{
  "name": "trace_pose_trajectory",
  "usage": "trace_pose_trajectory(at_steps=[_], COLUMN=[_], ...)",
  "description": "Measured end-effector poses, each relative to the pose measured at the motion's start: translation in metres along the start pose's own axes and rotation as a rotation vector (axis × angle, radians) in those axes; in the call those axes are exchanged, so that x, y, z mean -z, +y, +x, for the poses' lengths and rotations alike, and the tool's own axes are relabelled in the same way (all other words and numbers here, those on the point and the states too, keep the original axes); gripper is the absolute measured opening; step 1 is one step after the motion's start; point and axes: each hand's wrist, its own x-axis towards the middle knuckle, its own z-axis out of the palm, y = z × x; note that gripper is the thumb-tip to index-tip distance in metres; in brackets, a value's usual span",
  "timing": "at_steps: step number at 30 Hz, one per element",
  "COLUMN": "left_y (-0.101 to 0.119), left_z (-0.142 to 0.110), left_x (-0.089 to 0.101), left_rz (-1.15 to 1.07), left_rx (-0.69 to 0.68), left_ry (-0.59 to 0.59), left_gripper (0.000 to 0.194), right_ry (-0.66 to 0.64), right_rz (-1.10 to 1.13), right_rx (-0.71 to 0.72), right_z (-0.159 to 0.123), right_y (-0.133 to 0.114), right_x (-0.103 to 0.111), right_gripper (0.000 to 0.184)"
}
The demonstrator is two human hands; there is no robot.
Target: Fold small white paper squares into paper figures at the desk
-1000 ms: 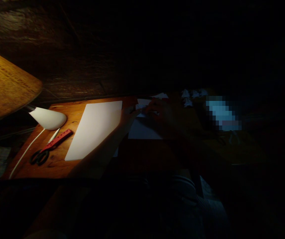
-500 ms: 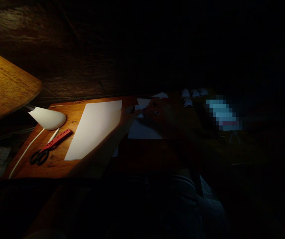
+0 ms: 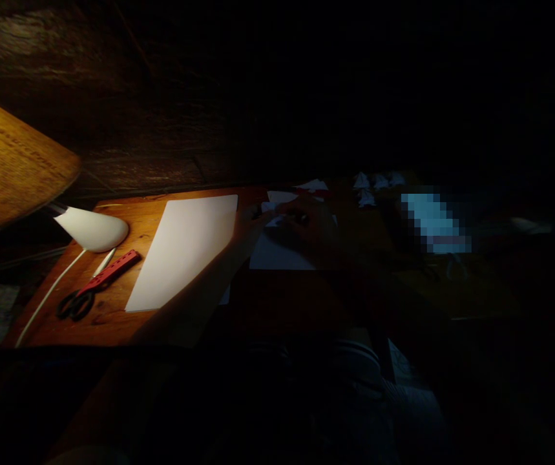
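While shadow covers the middle of the desk [image 3: 107, 332], the left hand [image 3: 249, 223] and the right hand [image 3: 316, 221] come close together there, the fingers of both closed on a small folded piece of white paper [image 3: 268, 207] between them; the exact grip is too dark to make out. On the near side of the fingers, just below them, a white sheet [image 3: 280, 255] lies flat. Just beyond the fingers are more paper pieces [image 3: 313, 185]. To the right of the right fingers sit four small tree-shaped folded papers [image 3: 366, 197], with a bright pixelated panel [image 3: 436, 223] farther right. Near the left fingers, on their left, lies white paper [image 3: 180, 252], partly hidden by the left forearm. Well apart from the fingers, farther left, are red-and-black scissors [image 3: 112, 271], a white pen [image 3: 107, 259] just beside them, and a white lamp base [image 3: 95, 231].
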Motion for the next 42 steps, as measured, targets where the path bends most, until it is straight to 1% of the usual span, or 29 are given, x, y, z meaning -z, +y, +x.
trace_pose_trajectory(at_steps=[2,4,8,13,16,19,21,24,27,29,32,35,37,39,42], left_y=[0.000,-0.001,0.001,0.003,0.000,-0.003,-0.005,-0.006,-0.005,-0.004,-0.002,-0.001,0.001,0.004,0.008], left_z=[0.001,0.001,0.001,0.001,0.003,0.006,0.007,0.006,0.003,0.001,-0.002,-0.006,-0.007,-0.008,-0.009], left_x=[0.001,0.002,0.003,0.005,0.009,0.011,0.011,0.009,0.005,0.002,0.000,-0.003,-0.004,-0.004,-0.005], left_rz=[-0.028,-0.042,-0.086,-0.103,-0.070,0.014,0.050,0.051,0.027,0.033,0.125,0.211,0.226,0.243,0.261], left_rx=[0.027,0.043,0.068,0.172,0.200,0.200,0.172,0.118,0.076,0.042,-0.033,-0.115,-0.152,-0.185,-0.194], left_ry=[-0.008,-0.028,-0.099,-0.161,-0.184,-0.173,-0.163,-0.148,-0.121,-0.081,-0.025,-0.025,-0.017,0.021,0.061], left_gripper=[0.021,0.024,0.033,0.033,0.032,0.034,0.035,0.028,0.025,0.025,0.021,0.015,0.015,0.016,0.019], right_ry=[-0.009,-0.013,-0.011,0.016,0.018,0.020,0.022,0.030,0.027,0.041,0.065,0.042,0.050,0.074,0.076], right_rz=[-0.029,-0.012,0.030,-0.018,-0.018,-0.003,0.003,0.022,0.059,0.081,0.073,0.009,-0.029,-0.054,-0.060], right_rx=[0.002,-0.009,-0.025,-0.020,0.016,0.066,0.082,0.071,0.001,-0.054,-0.113,-0.162,-0.166,-0.143,-0.111], right_z=[0.001,0.001,0.003,0.005,0.006,0.006,0.006,0.005,0.003,0.003,0.002,0.003,0.004,0.005,0.005], right_y=[0.000,0.001,0.002,0.005,0.006,0.008,0.009,0.010,0.008,0.005,0.002,0.004,0.007,0.009,0.008], right_x=[0.001,0.001,0.003,0.008,0.010,0.012,0.011,0.008,0.006,0.007,0.009,0.009,0.008,0.007,0.006], right_gripper=[0.015,0.017,0.014,0.014,0.015,0.017,0.018,0.020,0.022,0.021,0.032,0.038,0.035,0.029,0.022])
